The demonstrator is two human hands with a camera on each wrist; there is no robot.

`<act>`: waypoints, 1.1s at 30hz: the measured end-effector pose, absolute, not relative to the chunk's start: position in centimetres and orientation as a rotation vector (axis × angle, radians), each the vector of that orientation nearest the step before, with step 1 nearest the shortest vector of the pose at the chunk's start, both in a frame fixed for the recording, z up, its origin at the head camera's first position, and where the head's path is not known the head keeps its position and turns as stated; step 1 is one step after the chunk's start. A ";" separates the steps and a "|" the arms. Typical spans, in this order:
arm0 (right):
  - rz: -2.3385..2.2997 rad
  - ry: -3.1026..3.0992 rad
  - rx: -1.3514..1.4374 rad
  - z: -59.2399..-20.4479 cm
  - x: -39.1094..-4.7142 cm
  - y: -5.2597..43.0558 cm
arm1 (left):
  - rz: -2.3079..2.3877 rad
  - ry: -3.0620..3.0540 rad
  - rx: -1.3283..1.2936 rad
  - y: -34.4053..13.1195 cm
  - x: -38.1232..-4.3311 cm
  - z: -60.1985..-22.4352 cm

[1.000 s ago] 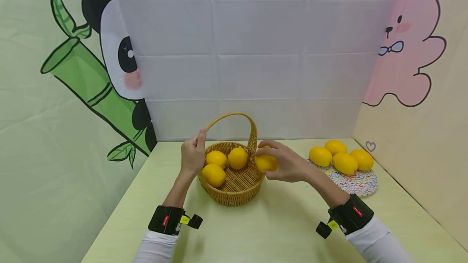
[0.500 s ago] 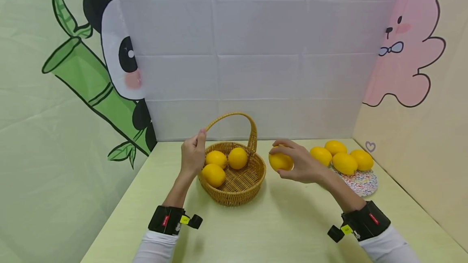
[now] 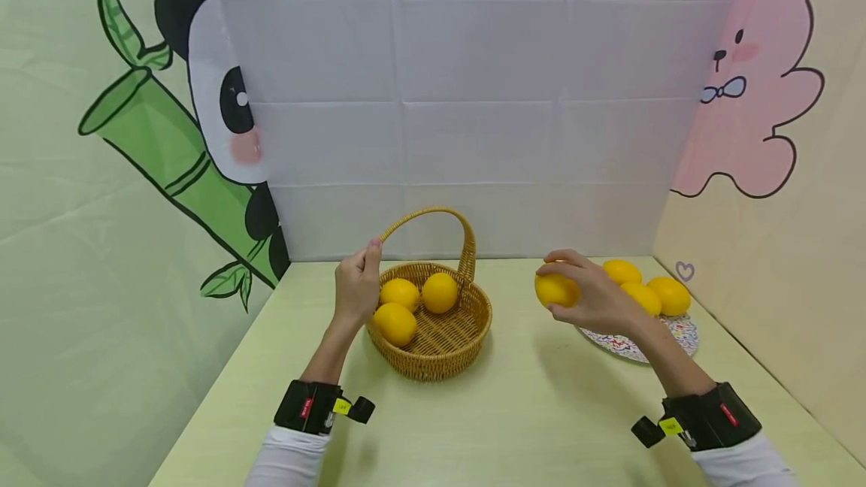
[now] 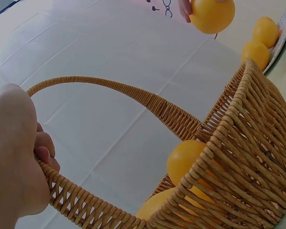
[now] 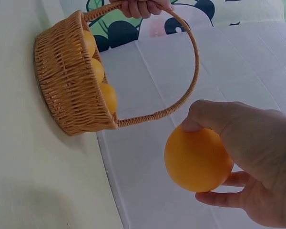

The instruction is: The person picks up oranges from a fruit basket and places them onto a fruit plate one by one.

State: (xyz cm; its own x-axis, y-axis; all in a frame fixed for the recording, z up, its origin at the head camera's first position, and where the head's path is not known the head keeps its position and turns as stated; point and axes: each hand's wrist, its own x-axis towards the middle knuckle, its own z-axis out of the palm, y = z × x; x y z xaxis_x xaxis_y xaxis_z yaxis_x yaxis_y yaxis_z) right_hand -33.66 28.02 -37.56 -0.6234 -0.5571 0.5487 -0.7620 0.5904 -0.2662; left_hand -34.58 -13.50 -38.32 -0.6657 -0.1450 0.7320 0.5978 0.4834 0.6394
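Pale table (image 3: 473, 434): basket (image 3: 429, 368) with three lemons (image 3: 395, 325), nine to twelve o'clock inside; left hand (image 3: 358, 284) grips its handle (image 3: 468, 252), right hand (image 3: 598, 295) pinches another lemon (image 3: 555, 290) outside at three o'clock, near a lemon-laden plate (image 3: 685, 332).

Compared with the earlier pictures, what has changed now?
The right hand, holding a yellow fruit, has moved right, away from the basket toward the speckled plate. Nothing was newly grasped or let go. The left hand still grips the handle, and three fruits stay in the basket.
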 end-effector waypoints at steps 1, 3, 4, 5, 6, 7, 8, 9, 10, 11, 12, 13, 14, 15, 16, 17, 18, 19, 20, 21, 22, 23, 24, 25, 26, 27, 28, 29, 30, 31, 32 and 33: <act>0.683 -2.419 1.041 -37.5 -33.6 28.4 | -1.240 -1.970 -0.376 -13.5 -34.6 -38.3; 0.677 -2.426 1.010 -37.5 -33.6 29.3 | -1.239 -1.971 -0.376 -13.5 -34.5 -38.3; 0.674 -2.427 0.995 -37.6 -33.6 29.7 | -1.238 -1.973 -0.376 -13.5 -34.5 -38.3; 0.669 -2.425 0.987 -37.6 -33.5 30.1 | -1.236 -1.975 -0.376 -13.5 -34.6 -38.3; 0.667 -2.420 0.979 -37.6 -33.6 30.5 | -1.234 -1.977 -0.377 -13.5 -34.6 -38.3; 0.661 -2.412 0.972 -37.7 -33.6 31.0 | -1.233 -1.980 -0.376 -13.5 -34.6 -38.3; 0.652 -2.404 0.964 -37.7 -33.7 31.4 | -1.231 -1.981 -0.375 -13.5 -34.6 -38.4; 0.645 -2.395 0.957 -37.8 -33.7 31.8 | -1.232 -1.983 -0.374 -13.5 -34.5 -38.4; 0.640 -2.389 0.953 -37.8 -33.8 32.3 | -1.232 -1.983 -0.371 -13.5 -34.5 -38.4; 0.633 -2.385 0.944 -37.8 -33.8 32.7 | -1.235 -1.982 -0.368 -13.5 -34.5 -38.4; 0.625 -2.382 0.934 -37.8 -33.9 33.1 | -1.238 -1.981 -0.364 -13.5 -34.5 -38.4; 0.616 -2.382 0.920 -37.7 -34.0 33.6 | -1.242 -1.980 -0.361 -13.4 -34.4 -38.3; 0.604 -2.388 0.905 -37.7 -34.0 34.0 | -1.246 -1.978 -0.358 -13.4 -34.4 -38.3; 0.602 -2.393 0.893 -37.6 -34.0 34.4 | -1.248 -1.976 -0.357 -13.4 -34.4 -38.3; 0.594 -2.399 0.879 -37.5 -34.0 34.9 | -1.249 -1.977 -0.359 -13.4 -34.4 -38.3; 0.589 -2.401 0.867 -37.4 -34.0 35.3 | -1.252 -1.978 -0.361 -13.4 -34.4 -38.3; 0.583 -2.405 0.853 -37.4 -34.0 35.8 | -1.252 -1.979 -0.363 -13.3 -34.5 -38.3; 0.580 -2.407 0.841 -37.3 -34.0 36.2 | -1.251 -1.980 -0.365 -13.3 -34.5 -38.3; 0.575 -2.410 0.831 -37.2 -33.9 36.6 | -1.253 -1.978 -0.366 -13.3 -34.6 -38.3; 0.575 -2.414 0.820 -37.2 -33.9 37.0 | -1.254 -1.977 -0.366 -13.3 -34.6 -38.3; 0.570 -2.421 0.809 -37.2 -33.9 37.4 | -1.254 -1.976 -0.364 -13.3 -34.6 -38.3; 0.572 -2.431 0.795 -37.2 -33.9 37.8 | -1.255 -1.974 -0.360 -13.3 -34.6 -38.3; 0.570 -2.444 0.780 -37.3 -33.9 38.2 | -1.256 -1.972 -0.358 -13.3 -34.6 -38.3; 0.571 -2.458 0.765 -37.5 -33.9 38.7 | -1.256 -1.970 -0.357 -13.3 -34.5 -38.3; 0.575 -2.476 0.742 -37.7 -34.0 39.1 | -1.258 -1.970 -0.357 -13.3 -34.5 -38.3; 0.581 -2.493 0.721 -37.9 -34.0 39.6 | -1.258 -1.971 -0.358 -13.3 -34.5 -38.4; 0.585 -2.510 0.701 -38.2 -34.0 40.0 | -1.257 -1.972 -0.360 -13.3 -34.5 -38.4; 0.589 -2.526 0.678 -38.4 -34.0 40.5 | -1.260 -1.972 -0.362 -13.3 -34.5 -38.4; 0.585 -2.539 0.663 -38.7 -34.0 40.9 | -1.263 -1.972 -0.365 -13.3 -34.5 -38.5; 0.585 -2.551 0.644 -38.9 -34.1 41.3 | -1.265 -1.970 -0.365 -13.3 -34.5 -38.5; 0.583 -2.562 0.631 -39.1 -34.1 41.8 | -1.268 -1.968 -0.368 -13.3 -34.5 -38.5; 0.577 -2.571 0.620 -39.3 -34.1 42.2 | -1.270 -1.965 -0.370 -13.3 -34.5 -38.5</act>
